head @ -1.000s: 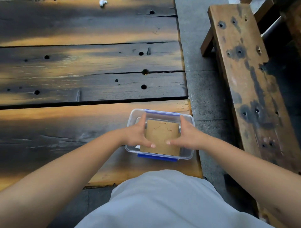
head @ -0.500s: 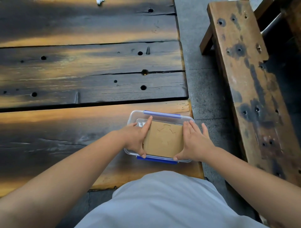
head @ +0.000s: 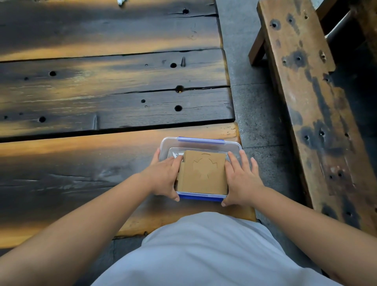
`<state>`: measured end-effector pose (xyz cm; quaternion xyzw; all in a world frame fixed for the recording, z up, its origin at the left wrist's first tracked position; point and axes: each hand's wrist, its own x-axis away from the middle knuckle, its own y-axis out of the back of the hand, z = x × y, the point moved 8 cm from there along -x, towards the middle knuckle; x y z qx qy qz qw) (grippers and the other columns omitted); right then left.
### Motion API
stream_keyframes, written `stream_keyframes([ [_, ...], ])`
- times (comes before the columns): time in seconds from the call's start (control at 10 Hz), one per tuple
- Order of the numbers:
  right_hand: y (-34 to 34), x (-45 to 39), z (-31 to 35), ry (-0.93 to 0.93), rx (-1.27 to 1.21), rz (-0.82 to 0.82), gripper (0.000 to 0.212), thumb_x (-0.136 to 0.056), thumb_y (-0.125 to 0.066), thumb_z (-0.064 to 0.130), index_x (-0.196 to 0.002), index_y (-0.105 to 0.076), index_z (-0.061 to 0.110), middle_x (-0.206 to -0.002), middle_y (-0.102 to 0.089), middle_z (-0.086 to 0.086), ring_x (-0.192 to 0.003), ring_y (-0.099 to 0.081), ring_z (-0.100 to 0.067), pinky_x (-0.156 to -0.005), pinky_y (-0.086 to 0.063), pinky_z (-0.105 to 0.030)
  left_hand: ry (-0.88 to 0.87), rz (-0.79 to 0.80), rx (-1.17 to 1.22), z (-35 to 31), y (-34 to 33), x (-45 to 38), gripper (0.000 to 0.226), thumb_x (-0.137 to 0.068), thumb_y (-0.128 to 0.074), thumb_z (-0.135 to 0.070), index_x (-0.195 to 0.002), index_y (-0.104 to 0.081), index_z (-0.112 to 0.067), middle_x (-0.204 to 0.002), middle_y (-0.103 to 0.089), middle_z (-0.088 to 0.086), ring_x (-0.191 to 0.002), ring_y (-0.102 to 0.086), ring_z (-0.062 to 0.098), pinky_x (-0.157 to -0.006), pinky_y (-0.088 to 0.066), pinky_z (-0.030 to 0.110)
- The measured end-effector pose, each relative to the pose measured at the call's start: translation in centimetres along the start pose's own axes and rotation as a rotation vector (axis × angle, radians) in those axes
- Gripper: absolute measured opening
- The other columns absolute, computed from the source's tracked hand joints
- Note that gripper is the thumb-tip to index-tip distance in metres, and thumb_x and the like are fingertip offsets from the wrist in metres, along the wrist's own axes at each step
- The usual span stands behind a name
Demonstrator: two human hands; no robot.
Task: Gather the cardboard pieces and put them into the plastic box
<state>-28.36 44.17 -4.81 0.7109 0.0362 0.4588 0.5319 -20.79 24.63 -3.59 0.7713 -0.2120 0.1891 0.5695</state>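
A clear plastic box with blue clips on its far and near sides sits at the near right corner of the wooden table. A stack of brown cardboard pieces lies inside it; the top piece has a cut outline. My left hand presses the stack's left edge, thumb hooked over the box's near rim. My right hand lies flat along the stack's right edge with fingers spread over the rim and thumb at the near right corner. The lower pieces are hidden under the top one.
The table is made of dark, scorched planks with holes and gaps. A wooden bench runs along the right, across a strip of grey stone floor. A small white scrap lies at the table's far edge.
The cardboard stack has gone down from a tilted hold into the box. Both hands slid from gripping its near edge to flanking its sides, thumbs now over the near rim.
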Motion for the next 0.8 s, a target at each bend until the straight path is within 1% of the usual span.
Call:
stream_keyframes([
  [0.1,0.4,-0.7,-0.3,0.008,0.019,-0.023,0.136,-0.044,-0.067,0.081,-0.148,-0.012,0.015,-0.162,0.009,-0.005,-0.141,0.029,-0.036,-0.111,0.011,-0.061,0.015,-0.068,0.087,0.1,0.3,0.2,0.127,-0.044,-0.075,-0.072,-0.143,-0.007,-0.029,-0.143,-0.045,-0.003,-0.138,-0.036,0.020,-0.107,0.022,0.054],
  [0.2,0.8,-1.4,-0.7,0.032,0.045,-0.030,0.134,-0.044,-0.066,0.081,-0.148,-0.012,0.016,-0.162,0.006,-0.005,-0.142,0.027,-0.036,-0.111,0.011,-0.061,0.028,-0.119,0.121,0.2,0.3,0.7,0.119,-0.047,-0.076,-0.069,-0.139,-0.011,-0.031,-0.140,-0.046,-0.004,-0.134,-0.040,0.018,-0.108,0.018,0.054],
  [0.3,1.2,-1.8,-0.6,0.056,0.053,-0.037,0.132,-0.044,-0.065,0.080,-0.147,-0.014,0.016,-0.162,0.003,-0.005,-0.143,0.025,-0.037,-0.111,0.010,-0.062,0.041,-0.134,0.068,0.3,0.4,0.8,0.106,-0.049,-0.073,-0.071,-0.132,-0.025,-0.026,-0.132,-0.047,-0.005,-0.128,-0.042,0.016,-0.113,0.008,0.057],
  [0.4,1.3,-1.8,-0.6,0.058,0.047,-0.034,0.132,-0.045,-0.066,0.080,-0.147,-0.013,0.016,-0.162,0.003,-0.004,-0.143,0.024,-0.037,-0.111,0.009,-0.063,0.062,-0.129,0.013,0.0,0.4,0.7,0.102,-0.050,-0.070,-0.072,-0.130,-0.030,-0.023,-0.130,-0.047,-0.003,-0.127,-0.041,0.017,-0.115,0.003,0.058],
  [0.5,1.4,-1.4,-0.7,0.053,0.021,-0.047,0.143,-0.044,-0.068,0.081,-0.151,0.002,0.016,-0.162,0.011,-0.003,-0.143,0.027,-0.035,-0.112,0.009,-0.061,0.075,-0.120,-0.027,0.0,0.4,1.0,0.116,-0.053,-0.070,-0.073,-0.142,-0.019,-0.019,-0.147,-0.035,0.003,-0.141,-0.025,0.023,-0.116,0.004,0.057],
  [0.6,1.5,-0.4,-1.1,0.025,-0.137,-0.116,0.148,-0.043,-0.071,0.080,-0.148,0.018,0.025,-0.160,0.022,-0.002,-0.145,0.025,-0.030,-0.115,0.002,-0.057,0.092,-0.143,-0.076,0.1,0.0,1.9,0.136,-0.056,-0.068,-0.076,-0.150,0.011,-0.019,-0.162,0.009,0.006,-0.148,0.014,0.027,-0.117,0.004,0.052],
  [0.7,1.0,0.9,-1.9,-0.031,-0.272,-0.166,0.146,-0.049,-0.077,0.073,-0.146,0.024,0.031,-0.159,0.025,-0.001,-0.148,0.016,-0.027,-0.117,-0.010,-0.052,0.144,-0.183,-0.067,1.1,-0.6,3.3,0.132,-0.062,-0.063,-0.078,-0.150,0.016,-0.019,-0.159,0.024,0.007,-0.142,0.029,0.027,-0.118,0.001,0.048],
  [0.8,-0.1,2.0,-2.7,-0.064,-0.460,-0.212,0.135,-0.059,-0.083,0.057,-0.150,0.013,0.028,-0.163,0.014,-0.001,-0.148,-0.012,-0.027,-0.114,-0.028,-0.045,0.185,-0.190,-0.041,1.4,-1.7,4.5,0.120,-0.071,-0.054,-0.077,-0.151,0.013,-0.017,-0.159,0.024,0.007,-0.144,0.025,0.025,-0.118,-0.001,0.044],
])
